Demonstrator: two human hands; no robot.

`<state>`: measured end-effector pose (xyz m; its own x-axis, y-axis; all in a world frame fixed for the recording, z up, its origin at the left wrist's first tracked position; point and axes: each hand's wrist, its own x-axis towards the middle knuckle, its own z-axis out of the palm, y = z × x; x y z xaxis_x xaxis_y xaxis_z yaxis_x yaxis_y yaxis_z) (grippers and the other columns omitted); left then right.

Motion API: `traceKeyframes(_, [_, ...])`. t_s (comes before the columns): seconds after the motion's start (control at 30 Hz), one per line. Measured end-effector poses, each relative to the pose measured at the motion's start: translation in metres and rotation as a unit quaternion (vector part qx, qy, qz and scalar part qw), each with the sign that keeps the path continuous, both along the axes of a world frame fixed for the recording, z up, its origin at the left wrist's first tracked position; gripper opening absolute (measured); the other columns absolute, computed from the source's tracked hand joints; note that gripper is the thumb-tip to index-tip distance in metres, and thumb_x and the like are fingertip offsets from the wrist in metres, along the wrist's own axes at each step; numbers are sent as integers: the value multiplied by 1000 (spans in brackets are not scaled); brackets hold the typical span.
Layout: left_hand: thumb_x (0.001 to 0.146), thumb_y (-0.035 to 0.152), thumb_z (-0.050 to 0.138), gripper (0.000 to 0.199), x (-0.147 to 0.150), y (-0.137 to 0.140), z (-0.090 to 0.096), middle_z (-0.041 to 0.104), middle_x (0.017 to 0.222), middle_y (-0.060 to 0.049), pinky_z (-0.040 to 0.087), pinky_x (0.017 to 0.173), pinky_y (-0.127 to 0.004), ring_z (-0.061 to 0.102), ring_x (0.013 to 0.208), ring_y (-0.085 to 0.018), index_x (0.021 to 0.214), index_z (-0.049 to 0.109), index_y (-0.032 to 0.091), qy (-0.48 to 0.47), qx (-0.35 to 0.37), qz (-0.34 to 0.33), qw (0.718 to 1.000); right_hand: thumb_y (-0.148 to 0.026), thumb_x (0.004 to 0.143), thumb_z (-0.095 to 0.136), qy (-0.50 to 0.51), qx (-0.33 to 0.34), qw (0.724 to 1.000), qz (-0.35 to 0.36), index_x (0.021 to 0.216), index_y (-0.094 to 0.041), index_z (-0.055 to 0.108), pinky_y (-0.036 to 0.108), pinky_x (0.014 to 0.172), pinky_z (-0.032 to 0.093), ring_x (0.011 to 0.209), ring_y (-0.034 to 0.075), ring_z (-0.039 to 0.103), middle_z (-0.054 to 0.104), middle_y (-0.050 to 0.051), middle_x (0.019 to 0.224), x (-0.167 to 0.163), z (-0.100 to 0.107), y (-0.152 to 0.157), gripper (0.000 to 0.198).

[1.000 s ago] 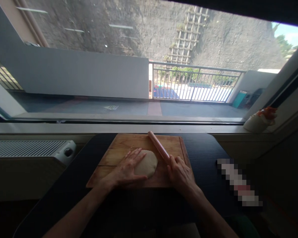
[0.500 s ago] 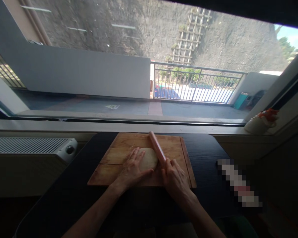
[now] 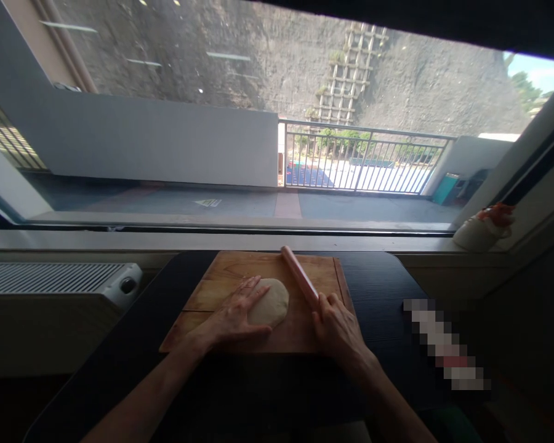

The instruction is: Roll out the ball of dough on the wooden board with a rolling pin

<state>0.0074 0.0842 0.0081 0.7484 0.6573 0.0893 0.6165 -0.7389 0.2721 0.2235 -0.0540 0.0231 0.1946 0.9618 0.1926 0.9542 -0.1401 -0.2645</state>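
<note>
A pale, flattened round of dough point(image 3: 274, 301) lies on a wooden cutting board point(image 3: 240, 264). My left hand point(image 3: 240, 314) rests on the dough's left side, its fingers spread and the thumb stretched along the near edge. In my right hand point(image 3: 336, 321) is the near end of a rolling pin point(image 3: 300, 274), with the fingers wrapped round it. The pin slants away to the far left, over the right part of the board and apart from the dough.
Under the board is a dark table point(image 3: 383, 283). A white radiator point(image 3: 60, 280) stands to the left. Along the window runs a sill point(image 3: 212, 240), with a pale pot point(image 3: 475, 235) at its right end. A blurred-out object point(image 3: 443, 344) lies at the table's right.
My right hand and the rolling pin have shifted right, away from the dough. My left hand has slid a little left, and the dough has moved slightly left with it.
</note>
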Motion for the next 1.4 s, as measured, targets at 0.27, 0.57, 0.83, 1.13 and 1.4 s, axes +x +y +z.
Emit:
traceKeyframes(0.27, [67,70,56,91,2,-1,-8,17,152,-8,19,112,-45,14,139,-31,141,29,26,-21,12,-3,1000,-24,88,42,45,-17,998,33,117,-19,46,25,75,40,88,18,57,56,6,102,-6,0,-1,31])
traceKeyframes(0.57, [68,70,54,91,1,-2,-9,15,152,-8,17,112,-46,11,139,-31,142,27,26,-23,16,-7,1000,-25,88,42,36,-31,998,36,115,-20,47,25,72,39,87,18,56,55,6,101,0,5,1,29])
traceKeyframes(0.83, [69,69,56,91,1,-2,-8,15,152,-10,18,111,-48,12,139,-32,142,27,24,-25,11,-10,1000,-24,89,42,-11,-43,995,95,114,-20,49,25,75,39,87,17,55,55,5,100,17,14,18,27])
traceKeyframes(1.13, [67,65,61,93,-7,1,-1,10,153,-8,20,111,-49,9,139,-33,143,22,27,-23,-17,-35,999,-25,90,41,-13,-64,992,111,119,-20,45,25,80,38,92,17,54,54,6,106,26,20,25,30])
traceKeyframes(1.4, [67,67,59,86,7,-5,-6,24,150,-8,22,111,-46,18,137,-31,139,35,24,-41,-3,26,999,-30,90,40,4,-61,998,26,116,-20,47,26,72,38,91,18,57,55,5,104,18,13,13,28])
